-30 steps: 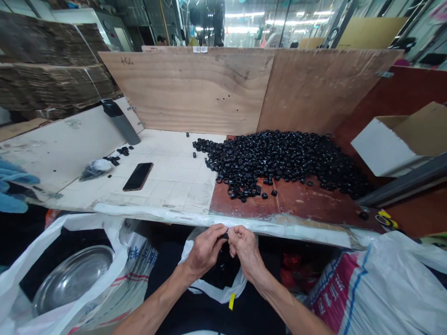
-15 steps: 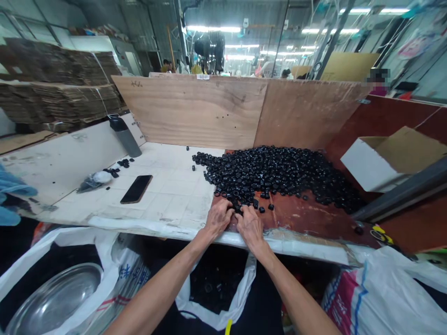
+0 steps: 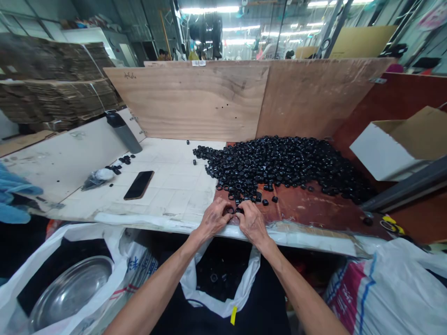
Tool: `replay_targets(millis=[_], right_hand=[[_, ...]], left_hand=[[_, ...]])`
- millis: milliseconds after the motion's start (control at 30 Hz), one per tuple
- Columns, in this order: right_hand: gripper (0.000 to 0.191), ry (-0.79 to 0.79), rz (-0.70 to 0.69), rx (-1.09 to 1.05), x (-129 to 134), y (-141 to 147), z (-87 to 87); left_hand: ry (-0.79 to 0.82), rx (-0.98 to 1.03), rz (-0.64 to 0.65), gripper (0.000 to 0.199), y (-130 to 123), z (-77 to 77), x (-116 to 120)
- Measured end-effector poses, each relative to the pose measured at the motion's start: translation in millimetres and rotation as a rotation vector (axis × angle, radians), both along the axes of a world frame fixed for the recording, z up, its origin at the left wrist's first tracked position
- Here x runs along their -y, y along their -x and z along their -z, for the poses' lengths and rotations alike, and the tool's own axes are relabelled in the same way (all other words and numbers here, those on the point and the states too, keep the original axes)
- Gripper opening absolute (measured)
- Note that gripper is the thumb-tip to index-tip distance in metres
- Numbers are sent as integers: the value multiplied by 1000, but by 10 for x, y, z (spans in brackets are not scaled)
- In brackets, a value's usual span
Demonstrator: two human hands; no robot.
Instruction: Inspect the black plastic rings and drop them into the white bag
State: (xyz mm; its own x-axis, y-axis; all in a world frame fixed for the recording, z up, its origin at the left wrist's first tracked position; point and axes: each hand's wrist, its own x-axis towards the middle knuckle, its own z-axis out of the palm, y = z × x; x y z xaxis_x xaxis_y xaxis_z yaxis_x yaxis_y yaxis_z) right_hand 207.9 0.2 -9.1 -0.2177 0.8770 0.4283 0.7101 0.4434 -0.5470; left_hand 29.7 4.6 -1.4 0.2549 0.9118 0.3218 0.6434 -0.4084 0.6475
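Note:
A wide heap of small black ring-shaped plastic parts (image 3: 279, 163) covers the tabletop ahead of my hands. At the near edge of this heap, my left hand (image 3: 214, 218) has its thumb and forefinger closed at a small black ring (image 3: 229, 211). Right beside it, my right hand (image 3: 253, 223) pinches another small black part (image 3: 239, 210); its exact shape is partly covered by the fingers. Both hands rest low over the table's front edge, fingertips close together. Below them hangs an open white sack (image 3: 237, 302) with more black parts inside.
A phone (image 3: 138, 185) and a dark bottle (image 3: 124, 132) are on the left. A white carton (image 3: 391, 149) stands right, above yellow-handled scissors (image 3: 393, 224). Wooden boards (image 3: 195, 102) wall the back. A sack at lower left holds a metal bowl (image 3: 71, 291).
My hands have drawn back slightly from the heap toward the front edge, with small black parts at the fingertips. The camera view has tipped and shifted a little.

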Motion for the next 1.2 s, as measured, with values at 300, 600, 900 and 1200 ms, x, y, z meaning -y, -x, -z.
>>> replay_targets(millis=[300, 600, 900, 1200], right_hand=[[23, 42, -207, -316, 17, -68, -40], [24, 139, -239, -448, 54, -78, -88], [22, -21, -274, -455, 83, -69, -151], [22, -13, -275, -418, 83, -83, -78]], left_hand=[[22, 145, 76, 19, 7, 57, 53], [25, 364, 157, 23, 46, -60, 111], [87, 397, 124, 21, 8, -9, 154], [170, 583, 161, 25, 18, -11, 166]])
